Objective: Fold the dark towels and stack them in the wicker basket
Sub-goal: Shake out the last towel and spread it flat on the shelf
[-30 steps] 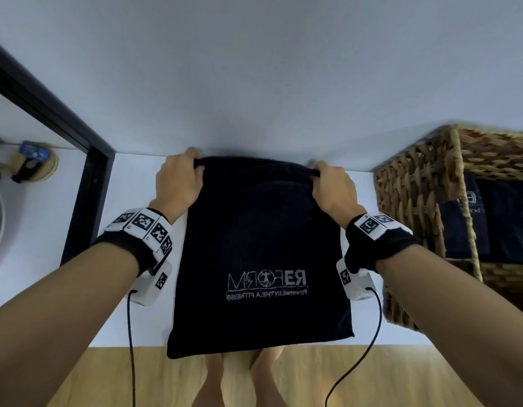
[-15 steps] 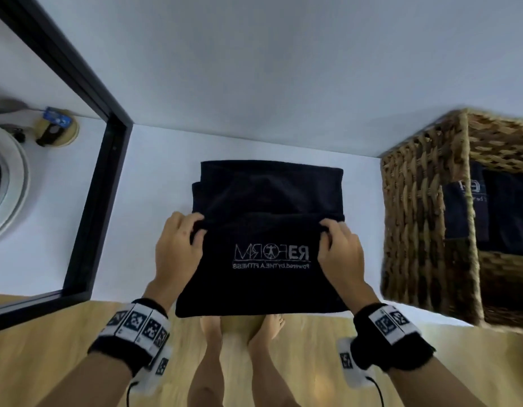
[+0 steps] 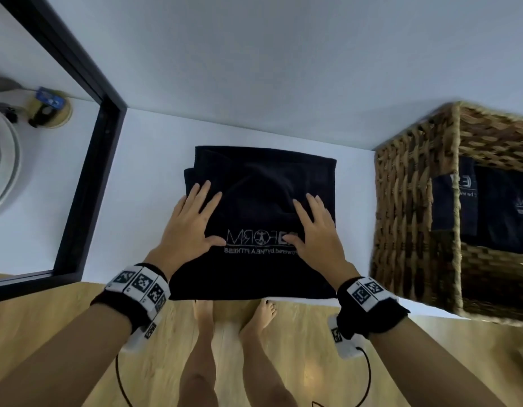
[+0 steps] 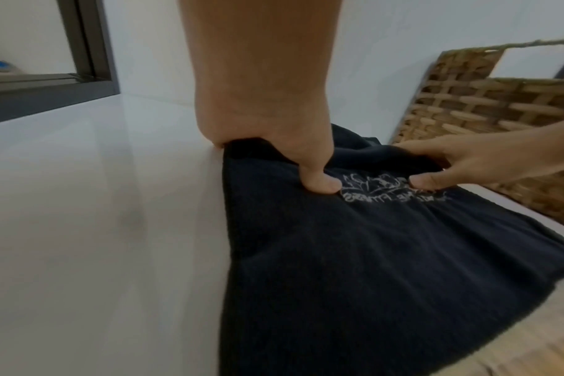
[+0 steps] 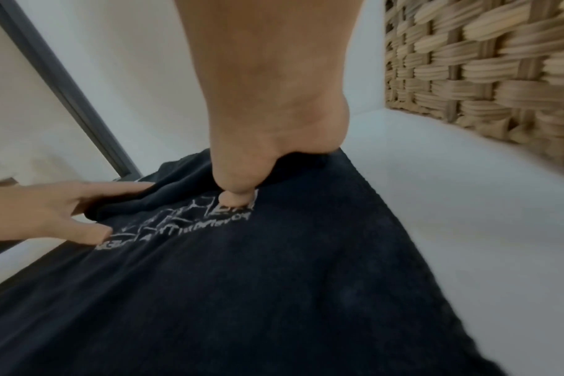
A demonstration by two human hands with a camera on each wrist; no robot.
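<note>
A dark towel (image 3: 260,177) with white lettering lies folded on the white counter (image 3: 143,160), its near edge at the counter's front edge. My left hand (image 3: 192,218) lies flat on its left part with fingers spread, thumb by the lettering. My right hand (image 3: 316,227) presses flat on its right part the same way. The left wrist view shows the towel (image 4: 370,267) under both thumbs. The right wrist view shows the towel (image 5: 242,292) and the left hand (image 5: 49,206). A wicker basket (image 3: 410,215) stands to the right with folded dark towels (image 3: 495,207) inside.
A black frame (image 3: 87,183) borders the counter on the left, with a white round appliance (image 3: 2,160) beyond it. The wall rises close behind the towel. Below the counter's front edge are wooden floor and my bare feet (image 3: 263,312).
Both hands drew the towel's far edge toward me over the rest, let it go, and now lie flat with spread fingers on the fold.
</note>
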